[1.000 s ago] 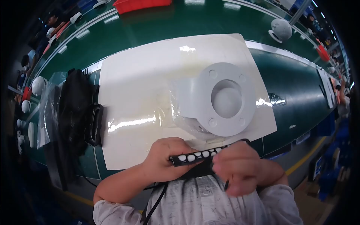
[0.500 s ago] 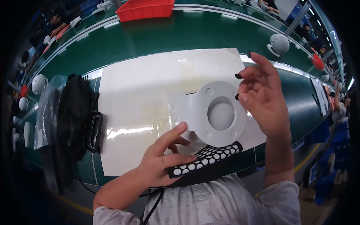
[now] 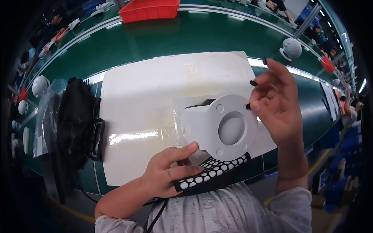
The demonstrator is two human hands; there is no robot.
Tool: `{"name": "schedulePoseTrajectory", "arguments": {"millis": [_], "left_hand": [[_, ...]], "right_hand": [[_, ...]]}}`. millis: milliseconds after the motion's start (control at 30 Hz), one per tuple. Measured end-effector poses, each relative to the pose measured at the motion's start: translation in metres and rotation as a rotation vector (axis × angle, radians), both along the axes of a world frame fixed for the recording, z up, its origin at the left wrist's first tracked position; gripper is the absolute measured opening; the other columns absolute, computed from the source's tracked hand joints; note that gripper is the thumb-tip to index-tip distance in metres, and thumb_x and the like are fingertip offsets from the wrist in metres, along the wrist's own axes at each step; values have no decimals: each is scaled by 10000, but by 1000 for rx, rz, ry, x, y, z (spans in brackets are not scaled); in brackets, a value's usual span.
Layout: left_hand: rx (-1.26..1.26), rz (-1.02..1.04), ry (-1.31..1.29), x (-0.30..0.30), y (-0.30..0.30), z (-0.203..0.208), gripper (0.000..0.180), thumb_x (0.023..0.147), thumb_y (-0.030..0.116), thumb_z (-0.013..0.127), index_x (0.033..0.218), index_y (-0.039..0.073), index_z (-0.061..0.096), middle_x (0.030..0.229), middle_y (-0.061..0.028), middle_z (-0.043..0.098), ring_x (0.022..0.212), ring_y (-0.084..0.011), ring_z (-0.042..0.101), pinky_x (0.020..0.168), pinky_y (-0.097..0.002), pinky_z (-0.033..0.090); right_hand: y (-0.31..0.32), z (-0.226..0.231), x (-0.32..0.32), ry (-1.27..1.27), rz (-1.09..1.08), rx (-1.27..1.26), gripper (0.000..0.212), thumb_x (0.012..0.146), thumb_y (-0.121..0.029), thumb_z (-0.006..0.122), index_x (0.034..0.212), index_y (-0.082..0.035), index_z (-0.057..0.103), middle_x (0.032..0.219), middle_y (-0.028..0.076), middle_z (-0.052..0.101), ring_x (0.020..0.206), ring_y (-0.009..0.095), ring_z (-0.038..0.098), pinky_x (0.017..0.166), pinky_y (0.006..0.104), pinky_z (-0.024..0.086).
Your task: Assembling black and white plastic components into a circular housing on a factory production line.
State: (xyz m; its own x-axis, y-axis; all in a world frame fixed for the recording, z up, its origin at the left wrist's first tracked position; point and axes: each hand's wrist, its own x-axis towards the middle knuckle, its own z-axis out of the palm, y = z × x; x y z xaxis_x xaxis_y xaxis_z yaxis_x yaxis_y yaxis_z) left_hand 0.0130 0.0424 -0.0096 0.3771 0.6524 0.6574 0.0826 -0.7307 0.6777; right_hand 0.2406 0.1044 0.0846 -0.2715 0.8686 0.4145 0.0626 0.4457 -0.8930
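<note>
A white round-bodied device (image 3: pixel 194 120) lies on its side, its ring-shaped base (image 3: pixel 213 136) facing right and up with shallow round recesses. My left hand (image 3: pixel 163 171) grips a black sheet dotted with white circles (image 3: pixel 211 171) at the near side. Its upper finger rests against the device's body. My right hand (image 3: pixel 278 108) is raised beside the base, fingers apart and bent, with small black round pads (image 3: pixel 253 83) on several fingertips. The pad at the lowest fingertip is at the base's upper-right edge, covering the recess area there; whether it touches cannot be told.
Under the device is a white board (image 3: pixel 136 97) with clear tape on it. Black bags (image 3: pixel 74 120) and clear plastic lie at the left. A red bin (image 3: pixel 149 9) stands at the back, another white device (image 3: pixel 291 48) at the far right. Other people work around the benches.
The base has shifted slightly nearer and to the right, with its face turned a little. My right hand has moved slightly down, bringing its lowest pad over the base's edge. The left hand keeps the sheet.
</note>
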Motion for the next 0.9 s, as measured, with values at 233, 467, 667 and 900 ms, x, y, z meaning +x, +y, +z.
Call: {"name": "schedulePoseTrajectory", "arguments": {"millis": [233, 467, 667, 900], "left_hand": [[62, 25, -11, 1, 3, -1, 226, 622, 25, 652, 843, 66, 631, 1221, -126, 459, 635, -155, 544, 521, -235, 447], [95, -69, 74, -6, 3, -3, 304, 587, -57, 633, 885, 4, 633, 1265, -153, 367, 760, -155, 566, 571, -230, 463], [80, 52, -10, -3, -1, -1, 260, 582, -4, 631, 834, 58, 629, 1205, -131, 474, 577, -148, 530, 494, -243, 435], [78, 4, 61, -11, -8, 6, 284, 591, -4, 641, 871, 39, 630, 1237, -155, 420, 657, -147, 549, 530, -236, 448]], "right_hand": [[-8, 2, -2, -422, -118, 306, 525, 696, 101, 534, 1185, -60, 431, 938, 107, 546, 740, 142, 547, 620, 234, 446], [-18, -2, -6, -589, -91, 713, 389, 671, 41, 590, 1043, -70, 561, 882, 128, 601, 760, 247, 609, 653, 299, 513], [-32, 5, -3, -726, -6, 643, 444, 680, 42, 583, 1101, -84, 522, 931, 147, 596, 838, 299, 603, 699, 300, 519], [-29, 15, -5, -730, -119, 570, 555, 711, 48, 567, 1194, -39, 307, 1016, 145, 560, 896, 237, 575, 719, 283, 457]]}}
